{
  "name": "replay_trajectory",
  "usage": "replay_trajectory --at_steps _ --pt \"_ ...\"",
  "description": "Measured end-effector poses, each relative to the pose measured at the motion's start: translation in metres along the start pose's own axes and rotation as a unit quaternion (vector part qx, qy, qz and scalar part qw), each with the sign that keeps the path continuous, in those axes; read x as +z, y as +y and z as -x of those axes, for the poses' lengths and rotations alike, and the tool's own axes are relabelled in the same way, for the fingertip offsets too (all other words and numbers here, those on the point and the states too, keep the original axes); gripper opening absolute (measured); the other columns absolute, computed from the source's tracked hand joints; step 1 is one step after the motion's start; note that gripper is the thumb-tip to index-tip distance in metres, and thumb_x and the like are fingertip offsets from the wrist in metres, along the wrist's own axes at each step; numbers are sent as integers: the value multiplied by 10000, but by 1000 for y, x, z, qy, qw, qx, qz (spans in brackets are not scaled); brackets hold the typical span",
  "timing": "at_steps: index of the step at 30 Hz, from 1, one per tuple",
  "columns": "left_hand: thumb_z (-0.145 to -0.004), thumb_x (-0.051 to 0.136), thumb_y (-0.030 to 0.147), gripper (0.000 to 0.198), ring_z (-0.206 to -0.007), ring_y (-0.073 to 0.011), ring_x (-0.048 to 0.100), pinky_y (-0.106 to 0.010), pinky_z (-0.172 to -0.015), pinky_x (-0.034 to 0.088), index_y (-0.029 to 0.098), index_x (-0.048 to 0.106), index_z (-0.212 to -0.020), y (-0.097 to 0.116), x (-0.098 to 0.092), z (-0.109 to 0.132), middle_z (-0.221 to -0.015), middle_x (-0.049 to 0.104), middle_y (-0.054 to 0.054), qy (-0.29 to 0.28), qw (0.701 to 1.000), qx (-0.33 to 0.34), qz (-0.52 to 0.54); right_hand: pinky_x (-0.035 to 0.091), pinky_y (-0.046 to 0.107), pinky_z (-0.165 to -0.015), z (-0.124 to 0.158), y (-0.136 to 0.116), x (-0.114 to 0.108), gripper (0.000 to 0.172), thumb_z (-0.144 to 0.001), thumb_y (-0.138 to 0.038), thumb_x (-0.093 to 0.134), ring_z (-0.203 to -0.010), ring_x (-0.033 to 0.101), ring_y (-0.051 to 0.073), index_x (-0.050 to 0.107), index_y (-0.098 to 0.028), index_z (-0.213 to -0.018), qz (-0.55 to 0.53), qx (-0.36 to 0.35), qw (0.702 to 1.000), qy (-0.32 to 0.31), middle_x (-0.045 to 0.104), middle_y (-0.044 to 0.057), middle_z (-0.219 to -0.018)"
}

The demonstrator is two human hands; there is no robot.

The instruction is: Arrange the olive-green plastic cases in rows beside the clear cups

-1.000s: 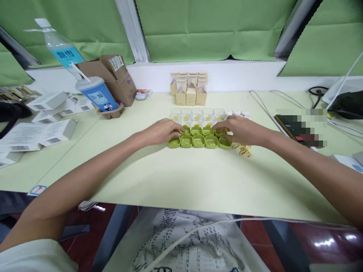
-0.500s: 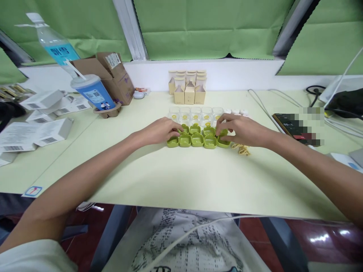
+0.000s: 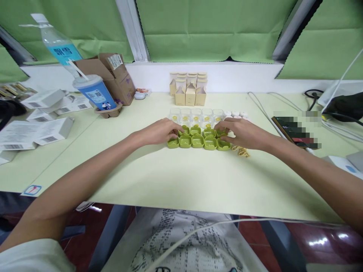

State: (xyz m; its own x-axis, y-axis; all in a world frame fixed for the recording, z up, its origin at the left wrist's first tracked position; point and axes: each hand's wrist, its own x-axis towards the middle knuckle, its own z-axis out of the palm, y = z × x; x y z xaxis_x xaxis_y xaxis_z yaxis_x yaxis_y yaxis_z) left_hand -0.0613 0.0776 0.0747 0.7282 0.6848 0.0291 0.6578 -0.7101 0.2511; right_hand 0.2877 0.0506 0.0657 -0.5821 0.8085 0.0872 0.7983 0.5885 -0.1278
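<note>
Two rows of small olive-green plastic cases (image 3: 197, 141), open at the top, stand close together on the table. At the left end, my left hand (image 3: 161, 131) has its index finger and thumb closed at the rear-row green case (image 3: 185, 130); part of that case is hidden. My right hand (image 3: 241, 132) curls its fingers and thumb about the rear-row green case (image 3: 220, 133) at the right end. Behind them is a row of clear plastic cups (image 3: 196, 114) with yellow marks. White round pieces (image 3: 235, 113) sit beside the cups, and yellowish bands (image 3: 240, 151) lie near my right hand.
Small open cardboard boxes (image 3: 190, 97) stand at the back. Leftward are a tilted blue cup (image 3: 96, 93), a water bottle (image 3: 61, 47), a brown carton (image 3: 120, 81) and several white boxes (image 3: 53, 130). A phone (image 3: 295, 130) and cables (image 3: 262, 109) lie to the right.
My right hand has shifted slightly right and back from the front-right green case, which now shows more fully. My left hand stays nearly where it was. The whole view has tipped slightly.
</note>
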Motion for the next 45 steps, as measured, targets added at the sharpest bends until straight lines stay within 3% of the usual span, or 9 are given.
replay_trajectory --at_steps 8,12,15,22,31,36,40,43,45 --pt "-941 594 143 498 -875 -206 728 -281 -766 487 264 793 -1381 -2 6 -3 -1055 835 -49 8 1000 20 13 543 371 -768 -10 -14 3 559 -956 -131 544 -989 722 279 729 -227 -1474 49 -49 995 -65 643 189 -1367" --pt "-929 558 114 633 -934 -214 727 -272 -761 468 297 695 -1520 -1 4 -8 -1106 821 -54 -22 998 21 -51 470 324 -612 -14 -17 0 752 -893 -114 571 -715 635 173 566 -263 -1630 60 -36 995 -65 616 179 -1409" --pt "-909 548 85 594 -895 -225 715 -281 -712 429 289 750 -1430 2 2 -12 -1053 814 -61 -44 996 16 -71 397 305 -549 -20 -20 -2 860 -862 -99 565 -563 495 99 491 -329 -1687 78 -54 992 -84 603 160 -1401" --pt "-875 593 119 353 -819 -230 701 -311 -727 439 278 844 -1064 4 2 -10 -922 803 -46 -25 999 17 -33 358 323 -547 -29 -33 -5 673 -900 -118 575 -585 484 113 654 -308 -1541 87 -53 985 -136 576 175 -1426" --pt "-923 567 72 264 -823 -207 669 -298 -719 404 221 780 -970 20 0 7 -912 765 -50 -67 997 21 -40 310 321 -521 -13 -47 -11 773 -842 -11 536 -576 483 105 630 -299 -1553 101 -70 979 -162 588 151 -1354" --pt "-971 544 61 267 -875 -210 690 -296 -738 428 214 759 -1014 40 3 24 -942 752 -51 -89 994 31 -47 320 310 -545 1 -58 -6 762 -839 21 522 -577 493 96 650 -270 -1531 110 -98 978 -146 609 157 -1373" --pt "-1027 570 132 283 -926 -236 708 -319 -788 470 223 786 -1186 52 -4 38 -1013 776 -76 -90 991 40 -89 385 306 -564 15 -52 -23 865 -833 2 550 -654 616 133 575 -320 -1635 97 -106 980 -141 628 158 -1417" --pt "-1066 612 244 384 -1088 -282 713 -365 -929 514 239 730 -1430 47 -19 50 -1166 791 -111 -44 992 32 -110 521 343 -695 25 -34 -46 746 -921 -116 556 -840 729 205 590 -343 -1630 48 -69 993 -87 682 134 -1433" --pt "-1090 581 285 402 -1171 -284 700 -376 -1006 518 255 713 -1469 34 -28 57 -1274 776 -110 -6 995 21 -96 539 381 -749 31 -19 -53 594 -949 -154 530 -920 748 249 716 -310 -1491 48 18 998 -40 767 109 -1327"
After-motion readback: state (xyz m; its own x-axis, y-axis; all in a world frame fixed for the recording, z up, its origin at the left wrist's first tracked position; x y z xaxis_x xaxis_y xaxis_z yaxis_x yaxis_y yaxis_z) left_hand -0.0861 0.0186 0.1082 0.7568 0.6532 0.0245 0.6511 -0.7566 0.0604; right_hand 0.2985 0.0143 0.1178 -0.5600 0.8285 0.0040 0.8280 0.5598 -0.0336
